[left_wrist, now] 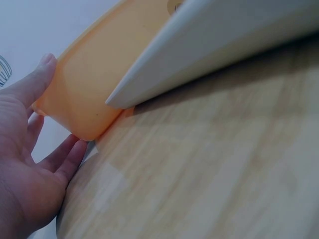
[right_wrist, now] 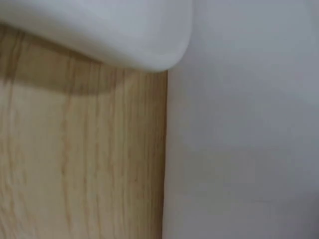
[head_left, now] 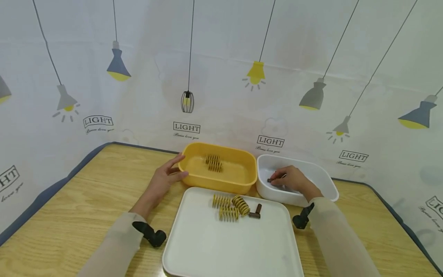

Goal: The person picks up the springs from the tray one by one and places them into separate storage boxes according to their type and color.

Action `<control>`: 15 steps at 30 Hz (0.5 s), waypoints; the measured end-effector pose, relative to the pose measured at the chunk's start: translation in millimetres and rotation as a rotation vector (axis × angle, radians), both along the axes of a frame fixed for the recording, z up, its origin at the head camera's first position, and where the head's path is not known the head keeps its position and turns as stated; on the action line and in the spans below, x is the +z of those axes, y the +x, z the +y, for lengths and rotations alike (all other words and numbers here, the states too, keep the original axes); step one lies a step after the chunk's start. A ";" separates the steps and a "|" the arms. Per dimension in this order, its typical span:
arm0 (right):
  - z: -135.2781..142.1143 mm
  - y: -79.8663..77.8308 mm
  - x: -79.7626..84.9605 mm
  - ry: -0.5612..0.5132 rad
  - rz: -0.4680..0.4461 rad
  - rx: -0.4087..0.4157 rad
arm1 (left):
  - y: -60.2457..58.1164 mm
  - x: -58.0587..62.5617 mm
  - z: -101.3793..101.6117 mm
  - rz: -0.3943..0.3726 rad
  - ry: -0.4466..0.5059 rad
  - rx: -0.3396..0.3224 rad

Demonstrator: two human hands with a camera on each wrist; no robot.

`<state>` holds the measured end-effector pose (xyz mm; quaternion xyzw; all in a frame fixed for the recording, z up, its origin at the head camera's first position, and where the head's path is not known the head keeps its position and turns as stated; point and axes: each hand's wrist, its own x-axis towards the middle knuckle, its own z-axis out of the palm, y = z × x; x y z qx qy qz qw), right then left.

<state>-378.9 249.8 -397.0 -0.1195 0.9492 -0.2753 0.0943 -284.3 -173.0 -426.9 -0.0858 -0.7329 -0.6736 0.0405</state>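
My left hand point(head_left: 162, 181) touches the left end of the yellow bin point(head_left: 221, 184), its thumb and fingers spread; in the left wrist view the fingers lie against the bin's outer wall. Two gold coil springs point(head_left: 214, 163) lie inside that bin. Over the white bin point(head_left: 297, 197), my right hand point(head_left: 290, 178) pinches a small dark spring point(head_left: 269, 180) between thumb and fingers. Three gold coil springs point(head_left: 228, 214) sit near the far edge of the white tray point(head_left: 228, 250), beside two small dark brown springs point(head_left: 255, 216). The right wrist view does not show the hand.
Both bins stand side by side behind the tray on a wooden table point(head_left: 86, 200). A white cloth printed with lamps point(head_left: 225, 96) hangs right behind the table's far edge. Black wrist mounts point(head_left: 150, 234) sit on both sleeves.
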 end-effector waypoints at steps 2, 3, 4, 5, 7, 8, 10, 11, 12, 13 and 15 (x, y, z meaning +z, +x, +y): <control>-0.1 0.4 0.3 0.002 0.006 0.004 | 0.2 0.3 0.0 -0.001 0.001 -0.001; -0.1 0.6 0.4 0.000 0.003 0.000 | 0.3 0.5 0.0 0.000 0.001 -0.002; -0.2 0.8 0.7 -0.001 0.002 0.001 | 0.4 0.7 0.0 0.001 0.002 -0.003; -0.2 0.7 0.9 -0.001 0.003 0.004 | 0.3 0.7 -0.1 0.002 0.002 -0.003; -0.7 1.1 1.8 -0.004 0.001 0.003 | 0.3 1.0 -0.1 0.002 0.003 -0.003; -0.7 1.1 2.2 -0.004 -0.002 0.003 | 0.1 1.0 -0.2 0.003 0.003 -0.003; -1.2 1.3 2.7 -0.002 -0.006 -0.002 | -0.4 0.5 -0.3 0.002 0.000 0.000; -1.4 1.4 2.8 0.001 -0.006 -0.007 | -0.7 0.2 -0.3 0.002 -0.001 0.001; -1.5 1.7 3.1 0.006 -0.007 -0.004 | -0.8 -0.1 -0.4 0.006 -0.004 0.000; -1.4 1.8 3.1 0.012 -0.008 -0.005 | -1.1 -0.7 -0.4 0.007 -0.004 0.001; -0.7 1.7 2.7 0.020 -0.008 -0.007 | -1.4 -1.4 -0.2 0.008 -0.007 0.004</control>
